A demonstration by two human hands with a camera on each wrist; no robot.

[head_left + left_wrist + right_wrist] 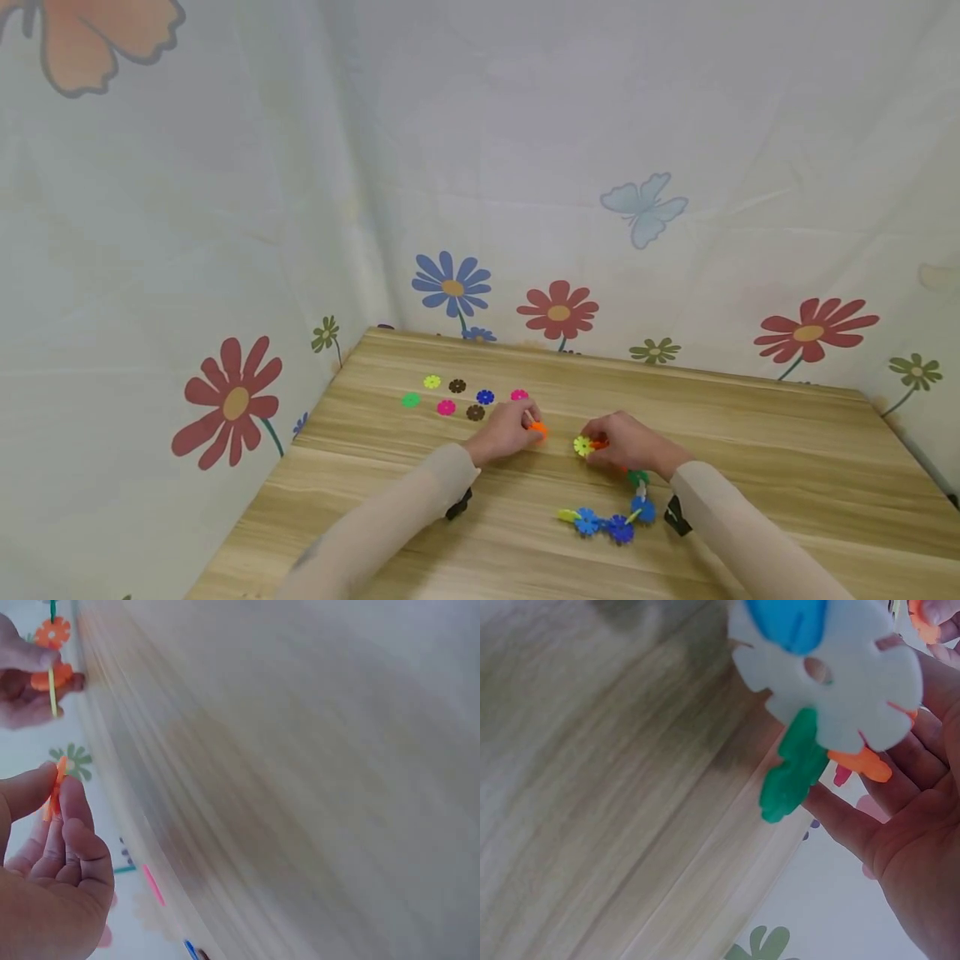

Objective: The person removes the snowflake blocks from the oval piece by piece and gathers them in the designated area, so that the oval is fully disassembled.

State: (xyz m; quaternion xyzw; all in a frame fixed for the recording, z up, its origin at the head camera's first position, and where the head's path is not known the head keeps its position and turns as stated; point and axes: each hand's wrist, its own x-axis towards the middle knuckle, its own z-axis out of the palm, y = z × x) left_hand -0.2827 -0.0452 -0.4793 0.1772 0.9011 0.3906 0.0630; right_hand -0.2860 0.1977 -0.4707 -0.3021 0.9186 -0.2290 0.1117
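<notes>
My left hand (504, 433) pinches a loose orange notched flower disc (538, 431) between thumb and finger; the left wrist view shows this orange disc (57, 793) edge-on. Across a small gap, my right hand (632, 442) grips one end of a chain of interlocked discs, where a yellow disc (582, 447) sticks out past the fingertips. From that hand the chain curves down through a green disc (638, 478) and several blue discs (620, 528) to a yellow one (567, 516). Close up in the right wrist view hang a white disc (870, 682) and a green disc (793, 769).
Several loose discs lie flat at the back left of the wooden table (750, 433), among them a green disc (410, 400), a brown disc (476, 412) and a pink disc (446, 407). A flower-printed curtain (525, 167) hangs behind and left of the table.
</notes>
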